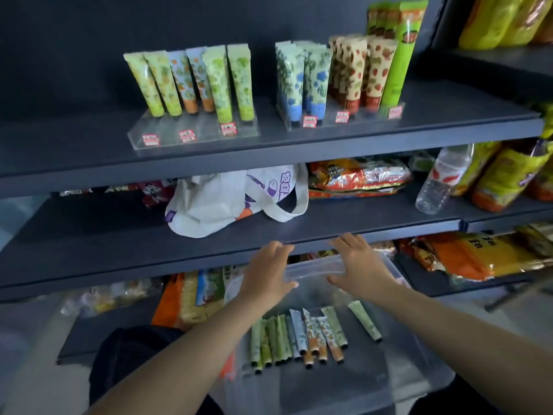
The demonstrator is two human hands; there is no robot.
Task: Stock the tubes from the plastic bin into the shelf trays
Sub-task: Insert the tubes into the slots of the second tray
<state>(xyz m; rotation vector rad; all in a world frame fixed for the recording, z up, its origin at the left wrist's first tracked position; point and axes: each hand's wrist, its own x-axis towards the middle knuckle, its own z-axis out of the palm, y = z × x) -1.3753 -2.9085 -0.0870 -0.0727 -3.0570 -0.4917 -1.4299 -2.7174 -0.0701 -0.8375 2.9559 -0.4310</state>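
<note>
Head view: both hands are reaching forward over the clear bin [398, 381], left hand [269, 271] and right hand [357, 265] with fingers spread wide, grip holding nothing, fingertips near the bin's far rim and the middle shelf [119, 235] edge; cannot tell whether they are touching either. Tubes [299, 336] are lying flat in a row on the bin floor, caps toward the person, one green tube [365, 324] lying apart to the right. Two clear trays on the top shelf are already holding upright tubes: left tray [194, 133] with free front slots, right tray [344, 118] looking fuller. A tote bag [227, 199] is sitting on the middle shelf. Judging the step as fetching a tube: better dropping a hand to the row, pinching one tube mid-body, matching its print to a tray column, then standing it cap-down without knocking its neighbours.
</note>
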